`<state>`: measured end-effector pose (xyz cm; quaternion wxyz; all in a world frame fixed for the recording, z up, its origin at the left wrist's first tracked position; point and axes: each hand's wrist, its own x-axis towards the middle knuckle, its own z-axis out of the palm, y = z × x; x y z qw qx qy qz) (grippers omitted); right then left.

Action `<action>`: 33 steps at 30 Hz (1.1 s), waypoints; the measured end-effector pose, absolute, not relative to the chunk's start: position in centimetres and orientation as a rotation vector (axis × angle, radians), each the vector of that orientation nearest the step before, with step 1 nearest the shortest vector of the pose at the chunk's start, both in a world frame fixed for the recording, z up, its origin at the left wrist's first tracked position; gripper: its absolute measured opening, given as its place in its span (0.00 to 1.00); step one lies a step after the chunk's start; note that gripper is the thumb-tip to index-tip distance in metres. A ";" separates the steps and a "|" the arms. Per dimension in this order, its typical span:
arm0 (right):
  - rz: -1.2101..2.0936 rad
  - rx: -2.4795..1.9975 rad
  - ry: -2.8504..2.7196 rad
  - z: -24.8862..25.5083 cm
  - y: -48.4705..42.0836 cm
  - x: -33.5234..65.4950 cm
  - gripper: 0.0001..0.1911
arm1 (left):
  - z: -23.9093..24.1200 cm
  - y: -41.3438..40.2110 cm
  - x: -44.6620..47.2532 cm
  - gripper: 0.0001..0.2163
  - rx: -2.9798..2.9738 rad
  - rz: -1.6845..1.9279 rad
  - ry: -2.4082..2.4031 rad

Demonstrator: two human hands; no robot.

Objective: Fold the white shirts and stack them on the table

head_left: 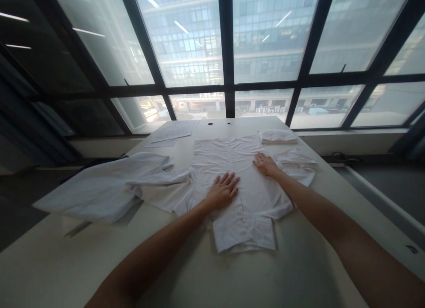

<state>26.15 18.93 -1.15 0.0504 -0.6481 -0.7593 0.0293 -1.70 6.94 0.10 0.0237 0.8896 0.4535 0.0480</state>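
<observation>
A white shirt (247, 190) lies spread on the white table (186, 272), its front placket running down the middle and one sleeve out to each side. Wrinkles cross its far part, at the top in view. My left hand (222, 192) rests flat on the cloth just left of the placket, fingers spread. Farther off to the right, my right hand (264, 164) lies on the shirt near its right edge, with the fingers stretched out. Neither hand grips the fabric.
Left of the shirt, a crumpled white cloth (109, 184) reaches the table's left edge. Paper sheets (171, 134) lie at the back left. A folded white cloth (278, 136) sits at the back right. Tall windows (195, 42) stand beyond the table.
</observation>
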 end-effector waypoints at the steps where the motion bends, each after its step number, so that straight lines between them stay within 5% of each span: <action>1: 0.077 -1.990 -2.304 -1.2 19.2 26.6 0.35 | 0.2 6.9 -1.7 0.26 2.752 0.148 1.402; 13: 0.213 -2.100 -2.243 0.0 19.2 25.1 0.32 | 0.0 6.8 -1.7 0.27 2.751 0.180 1.392; 20: 0.167 -1.850 -2.315 -0.3 17.1 16.4 0.31 | -0.9 7.2 -1.5 0.37 2.679 0.272 1.527; 33: 0.119 -1.600 -2.490 -0.3 14.0 14.1 0.32 | -0.2 12.4 -6.8 0.32 2.518 0.094 1.669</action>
